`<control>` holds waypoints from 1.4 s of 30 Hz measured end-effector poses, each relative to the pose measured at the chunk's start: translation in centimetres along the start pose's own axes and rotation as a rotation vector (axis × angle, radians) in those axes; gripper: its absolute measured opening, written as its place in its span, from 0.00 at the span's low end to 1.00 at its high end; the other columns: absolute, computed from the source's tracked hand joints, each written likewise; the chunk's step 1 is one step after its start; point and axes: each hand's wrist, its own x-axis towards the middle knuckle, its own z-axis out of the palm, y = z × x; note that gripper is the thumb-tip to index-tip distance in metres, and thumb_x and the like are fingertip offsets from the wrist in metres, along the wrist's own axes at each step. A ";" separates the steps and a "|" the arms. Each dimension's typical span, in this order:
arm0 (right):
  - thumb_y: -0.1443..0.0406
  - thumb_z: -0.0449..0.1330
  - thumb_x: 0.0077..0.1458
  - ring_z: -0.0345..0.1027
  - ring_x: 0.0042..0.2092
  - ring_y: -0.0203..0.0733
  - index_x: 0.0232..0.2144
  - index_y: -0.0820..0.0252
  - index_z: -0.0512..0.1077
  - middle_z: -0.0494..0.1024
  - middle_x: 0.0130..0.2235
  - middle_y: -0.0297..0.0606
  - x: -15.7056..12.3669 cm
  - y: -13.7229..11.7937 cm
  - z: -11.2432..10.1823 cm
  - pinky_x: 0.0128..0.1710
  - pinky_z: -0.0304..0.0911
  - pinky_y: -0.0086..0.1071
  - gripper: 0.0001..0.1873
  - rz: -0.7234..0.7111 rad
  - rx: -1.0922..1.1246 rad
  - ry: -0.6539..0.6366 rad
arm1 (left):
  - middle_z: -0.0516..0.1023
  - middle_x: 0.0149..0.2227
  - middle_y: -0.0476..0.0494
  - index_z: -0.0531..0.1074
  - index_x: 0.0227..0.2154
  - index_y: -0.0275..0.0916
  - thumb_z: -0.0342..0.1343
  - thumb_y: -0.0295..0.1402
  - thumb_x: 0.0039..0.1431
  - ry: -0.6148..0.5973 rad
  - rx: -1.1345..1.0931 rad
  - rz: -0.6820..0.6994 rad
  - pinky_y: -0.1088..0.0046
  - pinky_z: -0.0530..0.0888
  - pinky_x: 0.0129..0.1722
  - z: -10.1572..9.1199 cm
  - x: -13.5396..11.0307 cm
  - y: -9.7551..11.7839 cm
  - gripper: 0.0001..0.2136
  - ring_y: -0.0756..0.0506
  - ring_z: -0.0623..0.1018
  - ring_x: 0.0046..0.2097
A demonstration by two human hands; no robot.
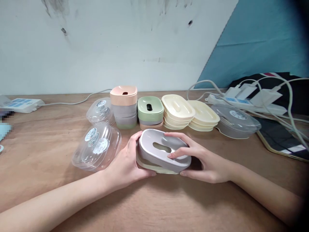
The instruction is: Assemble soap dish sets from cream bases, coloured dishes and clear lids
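Note:
A grey slotted oval tray (pixel 151 154), which looks like a soap dish part, sits tilted over a cream oval base (pixel 158 169) in front of me. Around their left end wraps my left hand (pixel 127 158), its thumb along the near edge of the base. My right hand (pixel 202 158) grips the right end of the grey tray, with one finger on top beside the slot, another at the far rim and the thumb at the near lower edge. Whether the tray is seated in the base, I cannot tell.
Behind stand a peach-and-grey stack (pixel 124 111), a green-topped stack (pixel 151 112) and cream stacks (pixel 177 111). Clear covers (pixel 96 148) lie left. At right are a grey lidded dish (pixel 236 120), a phone (pixel 285 138) and a power strip (pixel 248 104) with cables.

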 end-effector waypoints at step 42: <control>0.53 0.62 0.49 0.51 0.62 0.55 0.64 0.53 0.36 0.51 0.64 0.49 0.2 0.7 1.0 0.57 0.56 0.46 0.50 0.166 -0.123 0.001 | 0.46 0.62 0.21 0.55 0.55 0.29 0.56 0.33 0.54 0.024 0.745 0.316 0.47 0.59 0.58 -0.3 -0.9 1.3 0.27 0.28 0.52 0.63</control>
